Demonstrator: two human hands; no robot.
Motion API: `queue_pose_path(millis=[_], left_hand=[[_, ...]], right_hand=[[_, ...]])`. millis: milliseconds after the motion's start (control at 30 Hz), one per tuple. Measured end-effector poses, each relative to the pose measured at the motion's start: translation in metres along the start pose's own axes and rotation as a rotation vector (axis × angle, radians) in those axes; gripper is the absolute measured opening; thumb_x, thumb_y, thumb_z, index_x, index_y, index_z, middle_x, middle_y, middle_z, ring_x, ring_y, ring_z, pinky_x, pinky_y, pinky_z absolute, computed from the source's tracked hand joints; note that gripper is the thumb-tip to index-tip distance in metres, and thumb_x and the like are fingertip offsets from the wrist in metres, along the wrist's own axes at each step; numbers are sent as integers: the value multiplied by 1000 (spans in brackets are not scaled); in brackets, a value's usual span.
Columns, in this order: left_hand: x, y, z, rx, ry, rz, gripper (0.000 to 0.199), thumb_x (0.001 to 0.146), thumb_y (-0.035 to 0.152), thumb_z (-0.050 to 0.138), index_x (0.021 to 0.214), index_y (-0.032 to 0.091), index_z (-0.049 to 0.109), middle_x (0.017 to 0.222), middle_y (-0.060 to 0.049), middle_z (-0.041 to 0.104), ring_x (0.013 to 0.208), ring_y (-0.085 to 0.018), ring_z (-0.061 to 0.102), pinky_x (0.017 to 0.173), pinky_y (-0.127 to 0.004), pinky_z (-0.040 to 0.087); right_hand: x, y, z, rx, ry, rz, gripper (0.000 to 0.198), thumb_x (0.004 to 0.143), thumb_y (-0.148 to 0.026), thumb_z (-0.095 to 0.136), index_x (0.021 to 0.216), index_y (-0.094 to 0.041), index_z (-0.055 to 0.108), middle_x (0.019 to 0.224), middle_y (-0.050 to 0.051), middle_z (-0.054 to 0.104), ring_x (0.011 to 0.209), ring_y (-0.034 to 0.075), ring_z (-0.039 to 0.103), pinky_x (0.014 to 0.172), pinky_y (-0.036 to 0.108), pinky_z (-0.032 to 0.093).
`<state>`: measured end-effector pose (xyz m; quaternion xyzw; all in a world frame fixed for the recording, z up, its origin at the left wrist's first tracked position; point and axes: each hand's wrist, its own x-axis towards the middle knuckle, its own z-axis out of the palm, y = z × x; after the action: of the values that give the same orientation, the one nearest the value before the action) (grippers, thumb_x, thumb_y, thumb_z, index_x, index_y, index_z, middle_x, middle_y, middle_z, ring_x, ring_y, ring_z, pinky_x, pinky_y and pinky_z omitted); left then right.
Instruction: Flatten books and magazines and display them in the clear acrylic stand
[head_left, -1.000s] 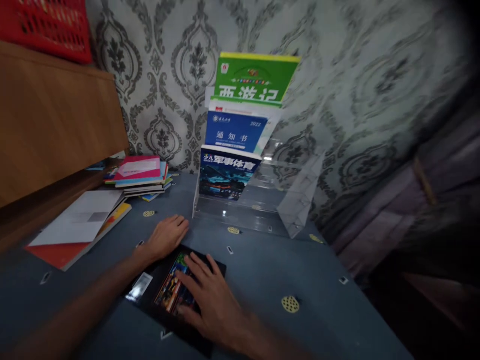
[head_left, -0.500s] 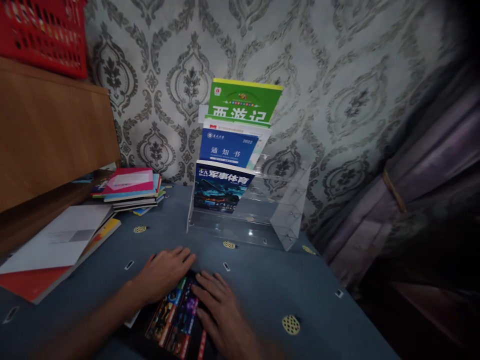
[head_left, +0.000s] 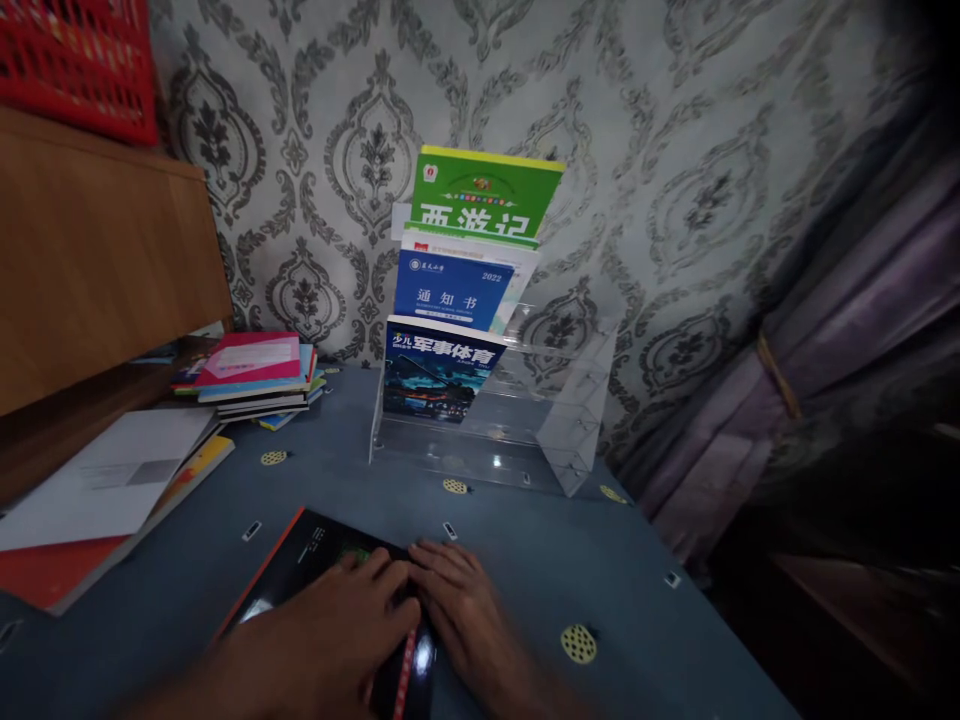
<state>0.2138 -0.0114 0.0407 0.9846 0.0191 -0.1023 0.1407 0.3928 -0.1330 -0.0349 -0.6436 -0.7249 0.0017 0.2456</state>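
Observation:
A dark, glossy book [head_left: 289,560] with a red left edge lies on the table in front of me, partly covered by my hands and forearm. My left hand [head_left: 349,615] rests across its cover, fingers bent near the upper right corner and thumb apart from them. Along the book's right edge lies my right hand [head_left: 457,605], its fingers stretched out and touching that corner. Beyond them stands a clear acrylic tiered rack [head_left: 577,430]. It holds a military-themed magazine [head_left: 439,375], a blue booklet [head_left: 454,290] and a green book [head_left: 487,190], all on its left side.
On the left are a stack of books [head_left: 255,370] and a white-covered book or papers [head_left: 112,490] over an orange one. A wooden shelf unit [head_left: 105,260] with a red basket [head_left: 79,70] on top borders the table [head_left: 517,560]. A tied curtain [head_left: 750,400] hangs at right.
My left hand has slid right and toward me, uncovering the book's upper left part and hiding its colourful pictures. The right hand stays by the right edge. The view has shifted slightly.

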Motion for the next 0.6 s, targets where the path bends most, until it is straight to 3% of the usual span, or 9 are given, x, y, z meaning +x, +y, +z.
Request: queue_pose_path(millis=[167, 267, 467, 600], left_hand=[[3, 18, -6, 117, -118, -34, 56, 88, 20, 65, 142, 18, 52, 147, -24, 51, 137, -40, 48, 102, -60, 49], [8, 20, 10, 190, -125, -54, 53, 95, 18, 52, 147, 18, 48, 149, -28, 47, 138, -44, 46, 95, -64, 52], [19, 15, 57, 225, -33, -67, 52, 95, 19, 45, 147, 14, 49, 146, -35, 45, 134, -52, 46, 82, -70, 53], [17, 20, 58, 256, -66, -92, 55, 93, 19, 45, 148, 14, 49, 147, -34, 45, 132, -54, 48, 82, -70, 53]], right_hand=[[1, 4, 3, 4, 20, 6, 42, 96, -13, 47, 132, -25, 64, 131, 8, 69, 127, 23, 61, 108, 46, 50], [2, 3, 2, 5, 22, 7, 41, 97, -14, 48, 133, -25, 64, 131, 8, 69, 127, 24, 61, 108, 46, 51], [1, 5, 3, 57, 84, -10, 41, 98, -17, 46, 134, -28, 63, 125, 9, 72, 124, 24, 62, 107, 49, 51], [0, 6, 5, 110, 76, -8, 38, 100, -20, 45, 132, -26, 64, 126, 10, 71, 126, 25, 61, 107, 51, 51]])
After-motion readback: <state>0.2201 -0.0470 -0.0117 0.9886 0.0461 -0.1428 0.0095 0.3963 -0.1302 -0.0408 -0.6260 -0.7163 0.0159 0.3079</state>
